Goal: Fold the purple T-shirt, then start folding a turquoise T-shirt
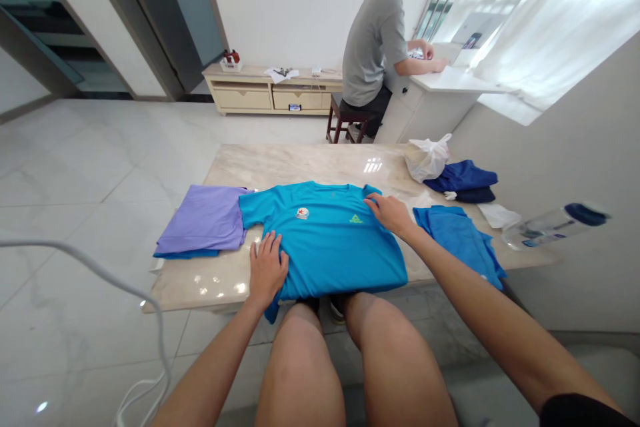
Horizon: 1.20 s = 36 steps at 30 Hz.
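A blue T-shirt point(335, 247) lies front side up on the marble table, with a small round badge and a green logo on its chest. Its left-hand sleeve is spread out, while the right-hand sleeve appears tucked in. My left hand point(269, 270) rests flat on the shirt's left edge, fingers apart. At the shirt's right shoulder, my right hand point(393, 213) has its fingers bent in on the cloth and seems to pinch it. The shirt's lower edge hangs over the table's near side, above my knees.
Folded purple clothing point(205, 220) lies left on the marble table point(300, 160). On the right are folded blue clothing point(455, 237), dark blue clothing point(463, 177), a white plastic bag point(427, 157) and a clear bottle point(550, 227). A person point(375, 40) sits at a white desk beyond.
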{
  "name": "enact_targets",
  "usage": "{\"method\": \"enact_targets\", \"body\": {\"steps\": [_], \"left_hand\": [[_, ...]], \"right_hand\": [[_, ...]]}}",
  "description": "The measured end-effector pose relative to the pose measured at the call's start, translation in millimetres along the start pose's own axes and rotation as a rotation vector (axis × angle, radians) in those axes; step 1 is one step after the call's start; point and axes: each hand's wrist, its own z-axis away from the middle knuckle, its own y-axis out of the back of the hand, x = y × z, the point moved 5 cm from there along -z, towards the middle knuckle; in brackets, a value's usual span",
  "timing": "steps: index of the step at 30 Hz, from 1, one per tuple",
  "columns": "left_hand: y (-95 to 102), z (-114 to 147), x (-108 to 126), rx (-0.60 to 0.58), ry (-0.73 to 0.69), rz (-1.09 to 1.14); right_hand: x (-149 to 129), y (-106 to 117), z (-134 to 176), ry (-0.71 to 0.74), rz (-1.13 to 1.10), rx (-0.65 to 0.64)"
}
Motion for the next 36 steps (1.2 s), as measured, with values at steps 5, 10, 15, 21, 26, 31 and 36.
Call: {"method": "enact_targets", "body": {"steps": [5, 10, 15, 21, 26, 31, 36], "left_hand": [[1.0, 0, 1, -0.011, 0.006, -0.009], [0.1, 2, 1, -0.002, 0.000, -0.024], [-2.2, 2, -1, -0.025, -0.005, -0.035], [1.5, 5, -17, 0.018, 0.015, 0.100], [4.0, 7, -31, 0.093, 0.040, 0.193], [-1.7, 4, -23, 0.030, 0.025, 0.094], [-4.5, 0, -14, 0.003, 0.032, -0.042]], "right_hand": [[-20, -39, -5, 0.116, -0.166, 0.014], [-20, -100, 12, 0.169, -0.106, 0.028], [-17, -129, 18, 0.163, -0.073, 0.077], [-7, -127, 10, 0.190, -0.048, 0.053], [2, -127, 2, 0.202, -0.040, 0.047], [4, -125, -14, 0.174, -0.034, 0.052], [14, -122, -13, 0.169, -0.091, -0.010]]}}
